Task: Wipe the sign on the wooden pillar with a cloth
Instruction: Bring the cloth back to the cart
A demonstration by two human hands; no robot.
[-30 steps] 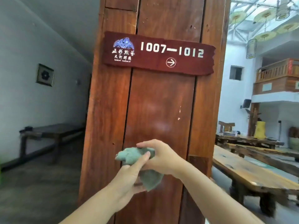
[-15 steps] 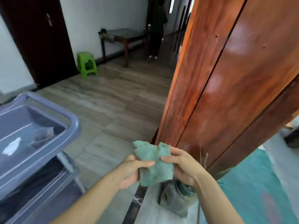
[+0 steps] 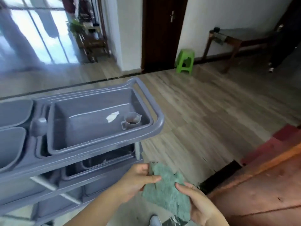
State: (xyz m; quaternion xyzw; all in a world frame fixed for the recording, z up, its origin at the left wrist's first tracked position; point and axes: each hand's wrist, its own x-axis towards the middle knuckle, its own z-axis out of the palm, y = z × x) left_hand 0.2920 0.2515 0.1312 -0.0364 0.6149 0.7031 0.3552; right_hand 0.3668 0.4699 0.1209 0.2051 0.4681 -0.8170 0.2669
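I hold a green cloth (image 3: 166, 190) low in front of me with both hands. My left hand (image 3: 136, 181) pinches its upper left edge between thumb and fingers. My right hand (image 3: 200, 204) grips its right side, thumb on top. The cloth hangs spread and rumpled between them. Only the base of the reddish wooden pillar (image 3: 260, 193) shows, at the lower right, just right of my right hand. The sign is out of view.
A grey plastic cleaning cart (image 3: 151, 111) stands at my left, its top tub holding a small grey jug (image 3: 131, 122) and a white scrap (image 3: 112, 117). Beyond lie wood-look floor, a green stool (image 3: 185, 60), a dark door (image 3: 162, 33) and a dark bench (image 3: 236, 39).
My view has swung left and down, away from the sign and pillar onto the cart. Both hands have kept hold of the cloth and have spread it wider.
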